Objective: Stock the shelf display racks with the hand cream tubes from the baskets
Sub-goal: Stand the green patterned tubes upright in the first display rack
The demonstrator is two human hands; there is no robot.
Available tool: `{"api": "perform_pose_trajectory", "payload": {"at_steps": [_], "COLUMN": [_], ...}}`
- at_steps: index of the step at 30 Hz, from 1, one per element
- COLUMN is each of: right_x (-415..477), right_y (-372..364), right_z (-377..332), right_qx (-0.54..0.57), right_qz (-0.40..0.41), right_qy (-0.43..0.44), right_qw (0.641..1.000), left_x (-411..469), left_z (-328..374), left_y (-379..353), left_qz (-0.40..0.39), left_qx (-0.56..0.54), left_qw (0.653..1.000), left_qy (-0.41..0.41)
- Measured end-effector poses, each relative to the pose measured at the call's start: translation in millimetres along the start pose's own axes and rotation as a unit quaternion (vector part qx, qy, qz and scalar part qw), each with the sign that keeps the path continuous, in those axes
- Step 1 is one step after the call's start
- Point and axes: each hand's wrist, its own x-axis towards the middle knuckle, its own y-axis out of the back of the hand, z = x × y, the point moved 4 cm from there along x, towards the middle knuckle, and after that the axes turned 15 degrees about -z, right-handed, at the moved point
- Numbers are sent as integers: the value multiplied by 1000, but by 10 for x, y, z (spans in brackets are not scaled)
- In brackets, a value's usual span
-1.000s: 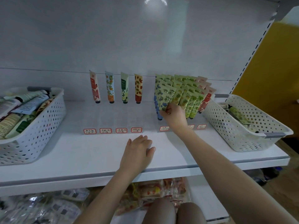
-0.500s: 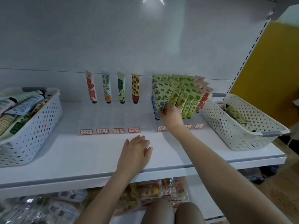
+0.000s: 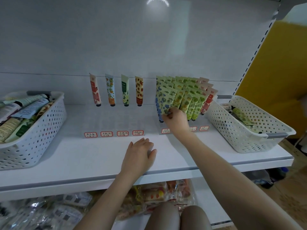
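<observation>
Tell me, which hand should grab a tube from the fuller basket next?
Left. The left hand lies open and free on the shelf, nearer the fuller basket; the right hand pinches a blue-flowered tube.

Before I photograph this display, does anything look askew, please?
Yes: the crowded tubes at right fan out and lean rightward, unlike the four nearly upright tubes at left. The right hand grips the front tube.

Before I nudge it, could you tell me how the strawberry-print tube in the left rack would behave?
The strawberry-print tube stands cap-down on a small dark cap, apart from its neighbours, so a sideways push would probably tip it. It looks slim with a flat top, so it is likely light and squeezable.
</observation>
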Motion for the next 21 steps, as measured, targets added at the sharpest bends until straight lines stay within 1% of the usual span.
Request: {"api": "perform_pose_trajectory", "payload": {"at_steps": [7, 11, 13, 14, 16, 19, 21], "right_x": [-135, -246, -337, -378, -451, -538, -591], "right_y": [108, 196, 286, 358, 541, 921, 1211], "right_z": [-9, -42, -98, -120, -140, -95, 20], "right_qx": [7, -3, 0, 0, -2, 17, 29], "right_qz": [5, -20, -28, -19, 14, 64, 92], "right_qy": [3, 9, 21, 27, 43, 49, 47], "right_qw": [1000, 1000, 999, 999, 999, 997, 994], "left_x": [-45, -84, -101, -103, -96, -22, 82], "left_z": [50, 83, 156, 208, 363, 710, 972], "left_y": [52, 91, 142, 180, 288, 443, 502], "left_qz": [20, 4, -21, -31, -18, 15, 12], "left_qx": [2, -23, -61, -81, -96, -96, -100], "left_qw": [1000, 1000, 998, 996, 995, 994, 991], "left_qy": [-13, 0, 9, 15, 17, -48, -83]}}
